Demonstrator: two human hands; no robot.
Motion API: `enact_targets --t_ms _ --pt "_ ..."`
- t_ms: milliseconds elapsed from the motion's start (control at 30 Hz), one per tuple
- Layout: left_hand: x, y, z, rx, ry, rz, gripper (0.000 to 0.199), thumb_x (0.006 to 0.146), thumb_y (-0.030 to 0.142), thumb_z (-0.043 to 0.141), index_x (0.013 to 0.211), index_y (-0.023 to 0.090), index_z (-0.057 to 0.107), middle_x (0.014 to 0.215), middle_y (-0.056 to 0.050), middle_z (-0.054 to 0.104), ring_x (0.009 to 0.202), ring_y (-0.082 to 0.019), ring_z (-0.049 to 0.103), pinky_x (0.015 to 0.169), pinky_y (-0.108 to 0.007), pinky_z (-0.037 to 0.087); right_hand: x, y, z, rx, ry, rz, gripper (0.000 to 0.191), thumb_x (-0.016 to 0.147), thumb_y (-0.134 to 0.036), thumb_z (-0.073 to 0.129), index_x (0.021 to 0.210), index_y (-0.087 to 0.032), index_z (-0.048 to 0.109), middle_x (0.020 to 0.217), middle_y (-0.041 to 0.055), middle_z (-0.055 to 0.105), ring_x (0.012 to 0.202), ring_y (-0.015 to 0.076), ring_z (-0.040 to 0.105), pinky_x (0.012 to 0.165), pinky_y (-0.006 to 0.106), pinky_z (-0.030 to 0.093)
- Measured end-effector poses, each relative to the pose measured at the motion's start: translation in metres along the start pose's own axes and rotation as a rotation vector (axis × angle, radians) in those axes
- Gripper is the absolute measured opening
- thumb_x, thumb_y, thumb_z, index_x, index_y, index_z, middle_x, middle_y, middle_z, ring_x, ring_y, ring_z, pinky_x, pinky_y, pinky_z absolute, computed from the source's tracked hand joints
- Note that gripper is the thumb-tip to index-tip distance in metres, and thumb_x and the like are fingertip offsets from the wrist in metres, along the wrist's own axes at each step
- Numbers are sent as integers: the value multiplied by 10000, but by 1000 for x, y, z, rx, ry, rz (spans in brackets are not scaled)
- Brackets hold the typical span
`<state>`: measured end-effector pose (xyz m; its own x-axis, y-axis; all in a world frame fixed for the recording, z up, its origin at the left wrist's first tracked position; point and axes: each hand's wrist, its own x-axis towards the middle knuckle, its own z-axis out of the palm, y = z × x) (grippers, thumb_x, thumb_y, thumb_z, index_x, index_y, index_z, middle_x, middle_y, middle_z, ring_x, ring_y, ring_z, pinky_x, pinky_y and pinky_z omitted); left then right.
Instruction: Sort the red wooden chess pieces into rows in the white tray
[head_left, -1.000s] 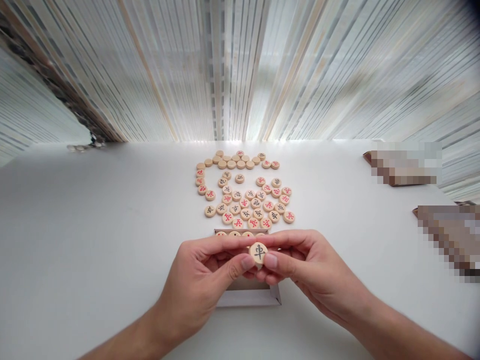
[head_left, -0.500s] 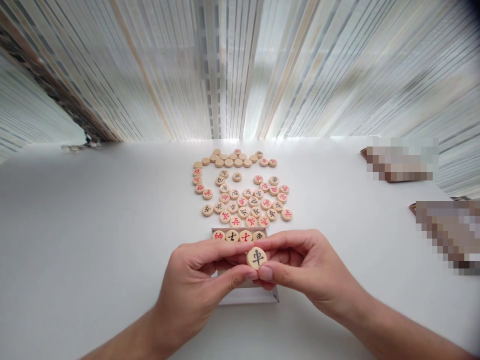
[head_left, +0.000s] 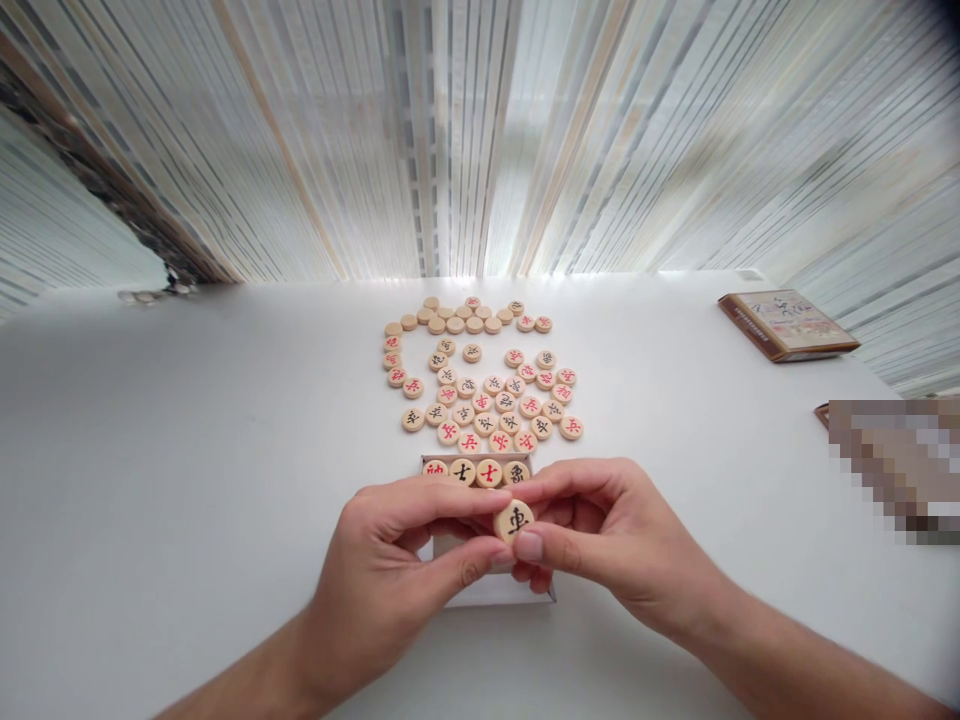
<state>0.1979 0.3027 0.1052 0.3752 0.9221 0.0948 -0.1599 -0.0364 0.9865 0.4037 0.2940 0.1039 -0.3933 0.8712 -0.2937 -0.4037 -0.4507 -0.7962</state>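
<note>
Between my two hands is a round wooden Chinese chess piece point(head_left: 513, 519) with a black character, its face turned up towards me. My left hand point(head_left: 397, 550) pinches its left side between thumb and fingers. My right hand point(head_left: 611, 525) grips the right side the same way, thumb over the lower edge of the face. Directly beneath is a shallow white box point(head_left: 499, 592), partly covered by my hands. A row of chess pieces point(head_left: 463, 473) with red and black characters lies along its far end. What else the box holds is hidden.
Beyond the box, many loose chess pieces point(head_left: 486, 424) are spread on the white table point(head_left: 225, 480), several blank side up point(head_left: 455, 325). A flat printed box point(head_left: 795, 325) lies at the far right, with a blurred-out item point(head_left: 900, 465) nearer. Striped curtains point(head_left: 480, 140) hang behind the table.
The piece has turned slightly between my fingers, and my right thumb now covers a little more of its lower edge. Both hands stay above the box.
</note>
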Motion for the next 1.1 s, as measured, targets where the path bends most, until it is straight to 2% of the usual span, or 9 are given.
enact_targets --t_ms 100,200,267,367,533,700,833,933,1100 --pt "0 -1 2 -94 7 -111 230 891 93 828 1040 260 877 935 -16 861 790 -196 841 771 -279 714 1 0 1 -35 25 -47 403 648 -200 1036 1023 -234 893 751 44 813 625 138 733 605 215 637" --pt "1 -1 4 -104 61 -154 135 910 138 819 977 236 884 934 -30 856 842 -196 840 785 -250 708 1 2 2 -72 36 -122 361 669 -219 1030 1002 -258 897 833 42 819 683 134 740 650 211 647" --pt "1 0 4 -42 88 -139 121 907 138 822 949 232 885 905 -26 852 864 -175 830 802 -205 688 1 3 3 -101 46 -161 312 707 -215 1011 991 -275 898 852 32 815 706 125 743 678 198 648" --pt "0 -1 3 67 92 -81 144 896 115 823 949 237 881 896 -17 845 871 -162 812 823 -199 670 0 4 3 -164 63 -211 224 764 -222 977 967 -282 901 834 28 802 723 124 742 690 191 641" --pt "-3 -3 3 175 87 11 149 886 92 814 927 223 871 909 -28 842 869 -156 781 808 -200 643 -2 7 3 -277 113 -263 210 749 -216 985 933 -267 897 865 47 808 795 161 747 702 204 629" --pt "-2 -4 5 103 82 -40 134 894 100 812 935 215 868 901 -30 830 849 -157 784 792 -202 657 -2 5 5 -249 102 -239 206 774 -256 971 967 -253 901 851 64 808 778 178 747 701 237 644" --pt "0 -1 5 -64 67 -145 115 917 129 803 962 210 870 913 -37 830 858 -172 811 797 -225 689 -1 2 3 -143 44 -160 184 837 -291 928 1012 -246 899 803 58 805 710 149 736 685 236 654" --pt "2 -1 4 -190 62 -226 104 915 149 815 994 191 869 961 -62 850 832 -190 833 802 -255 707 0 3 0 -79 19 -104 225 872 -303 903 1088 -244 884 826 69 826 744 155 766 736 254 671" --pt "2 -5 2 -265 49 -246 176 896 136 842 1063 186 865 1065 -97 864 910 -233 851 869 -301 711 0 3 -2 12 76 4 310 813 -305 954 1104 -233 877 912 87 853 766 142 806 756 197 669"
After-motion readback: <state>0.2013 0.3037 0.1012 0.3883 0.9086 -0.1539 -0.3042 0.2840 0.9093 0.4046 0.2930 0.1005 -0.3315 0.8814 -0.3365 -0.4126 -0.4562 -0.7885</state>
